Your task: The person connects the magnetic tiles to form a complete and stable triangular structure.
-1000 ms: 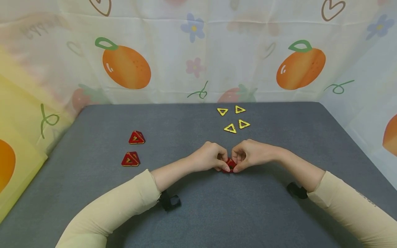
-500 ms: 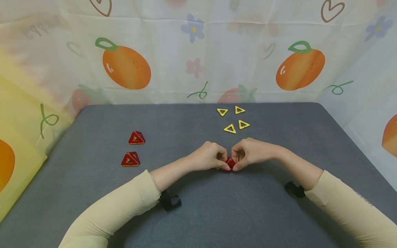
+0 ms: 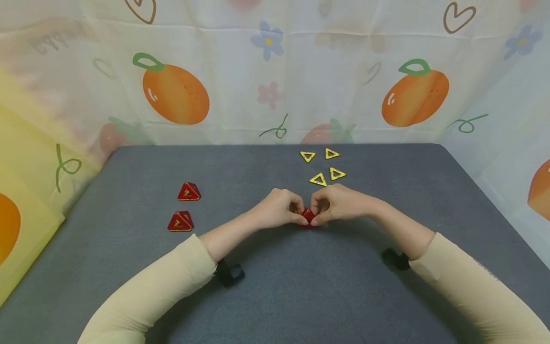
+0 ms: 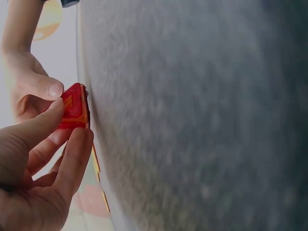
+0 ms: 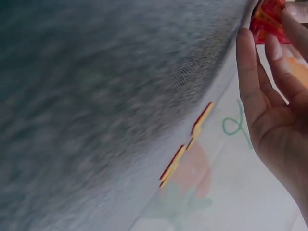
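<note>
Red piece point(image 3: 308, 216), 1: mid-tabletop point(image 3: 275, 296), pinched by the fingers of left hand point(image 3: 278, 210) and right hand point(image 3: 341, 203); apparently mid-assembly. Red pyramids point(image 3: 189, 192), 2: at the person's left, seemingly finished. Yellow triangles point(image 3: 307, 153), 4: flat near the far edge, presumably awaiting assembly.
</note>
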Available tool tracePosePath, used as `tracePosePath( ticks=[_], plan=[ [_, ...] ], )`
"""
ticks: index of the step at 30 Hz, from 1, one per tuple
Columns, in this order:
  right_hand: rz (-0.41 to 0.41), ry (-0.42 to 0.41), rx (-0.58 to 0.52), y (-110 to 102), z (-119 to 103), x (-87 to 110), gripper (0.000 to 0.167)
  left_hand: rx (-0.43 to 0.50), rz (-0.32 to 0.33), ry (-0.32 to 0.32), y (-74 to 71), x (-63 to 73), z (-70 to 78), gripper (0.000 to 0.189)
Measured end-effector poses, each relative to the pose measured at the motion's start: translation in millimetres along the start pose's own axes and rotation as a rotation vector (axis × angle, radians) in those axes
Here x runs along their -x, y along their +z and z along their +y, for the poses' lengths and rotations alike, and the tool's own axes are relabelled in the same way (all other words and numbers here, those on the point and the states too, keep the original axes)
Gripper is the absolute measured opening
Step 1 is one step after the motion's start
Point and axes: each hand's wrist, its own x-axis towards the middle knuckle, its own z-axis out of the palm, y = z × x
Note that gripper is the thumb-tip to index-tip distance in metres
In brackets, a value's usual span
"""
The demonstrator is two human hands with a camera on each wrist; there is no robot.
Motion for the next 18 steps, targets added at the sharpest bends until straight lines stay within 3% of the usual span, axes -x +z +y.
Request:
tracePosePath(
  ticks=[11, 18],
  plan=[
    [0.182, 0.037, -0.037, -1, -14, -24.7, 0.016, -0.017, 0.112, -0.107, -28.1, 5.5, -9.8, 0.013],
    [0.274, 0.046, -0.046, -1, -25, -46.5, 0.016, -0.027, 0.147, -0.195, -48.8, 11.8, -17.6, 0.013]
  ],
)
